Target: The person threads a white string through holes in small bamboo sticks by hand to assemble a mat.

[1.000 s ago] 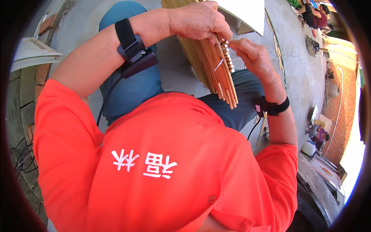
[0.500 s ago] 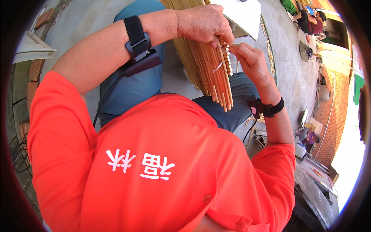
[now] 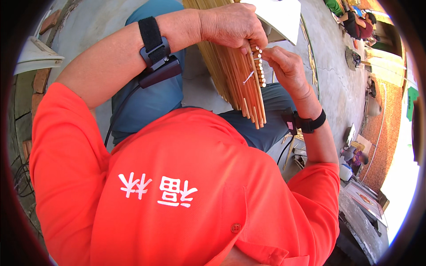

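Observation:
A long panel of slender brown sticks (image 3: 237, 75), bamboo by their look, lies over my knees. Some sticks jut out unevenly at its near end. A short row of pale round stick ends (image 3: 260, 66) runs along its right edge, and a knotted white string (image 3: 248, 77) shows on top. My left hand (image 3: 233, 26) reaches across from the left, its fingers closed on the sticks at the top of that row. Close by on the right, my right hand (image 3: 286, 66) is pinched at the row's edge. Whatever its fingertips hold is too small to make out.
A white board-like surface (image 3: 279, 20) stands just beyond my hands. White plastic furniture (image 3: 37, 55) and bricks (image 3: 39, 82) are at the left. Two people sit farther off on the right, near a brick wall (image 3: 377, 128). Loose sticks (image 3: 288, 153) lie on the floor beside my right knee.
Both hands keep almost the same places at the row of stick ends. My right fingertips have moved slightly up and left, closer to my left hand.

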A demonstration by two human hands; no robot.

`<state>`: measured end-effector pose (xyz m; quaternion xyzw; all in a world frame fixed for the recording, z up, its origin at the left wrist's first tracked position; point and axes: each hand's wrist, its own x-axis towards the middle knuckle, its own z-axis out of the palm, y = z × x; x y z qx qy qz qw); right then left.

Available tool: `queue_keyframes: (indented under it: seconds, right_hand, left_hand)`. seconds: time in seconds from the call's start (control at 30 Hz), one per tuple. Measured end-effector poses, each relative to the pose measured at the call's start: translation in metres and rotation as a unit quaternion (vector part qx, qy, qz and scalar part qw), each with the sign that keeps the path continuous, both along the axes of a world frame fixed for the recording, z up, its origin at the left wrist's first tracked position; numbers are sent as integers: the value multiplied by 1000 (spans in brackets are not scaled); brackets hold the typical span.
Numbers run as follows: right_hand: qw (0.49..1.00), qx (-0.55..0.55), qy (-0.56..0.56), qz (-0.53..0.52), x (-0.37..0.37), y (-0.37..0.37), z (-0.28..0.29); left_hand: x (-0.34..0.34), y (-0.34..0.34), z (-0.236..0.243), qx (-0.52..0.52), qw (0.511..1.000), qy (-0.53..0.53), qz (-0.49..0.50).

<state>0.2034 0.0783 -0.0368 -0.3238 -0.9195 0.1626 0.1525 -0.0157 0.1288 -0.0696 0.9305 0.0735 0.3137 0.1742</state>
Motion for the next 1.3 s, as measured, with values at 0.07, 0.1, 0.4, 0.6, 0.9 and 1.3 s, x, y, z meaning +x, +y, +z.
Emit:
queue_keyframes:
  seconds: [0.07,0.1,0.4,0.6,0.9,1.3]
  right_hand:
    - [1000,1,24,8,-1,1,-2]
    - [1000,1,25,8,-1,1,-2]
    - [999,-6,-20,-44,-2,-6,-2]
    - [992,-114,22,-37,-6,-11,5]
    - [993,-95,-1,-65,-12,-13,7]
    - [997,-61,8,-36,-24,-18,7]
  left_hand:
    - [0,0,1,-5,1000,4,2]
    - [0,1,2,-13,1000,12,1]
    - [2,1,3,-17,1000,10,17]
    - [-5,1,5,-20,1000,15,12]
    - [-2,-1,6,-13,1000,7,20]
    - [-1,5,1,-2,1000,5,20]
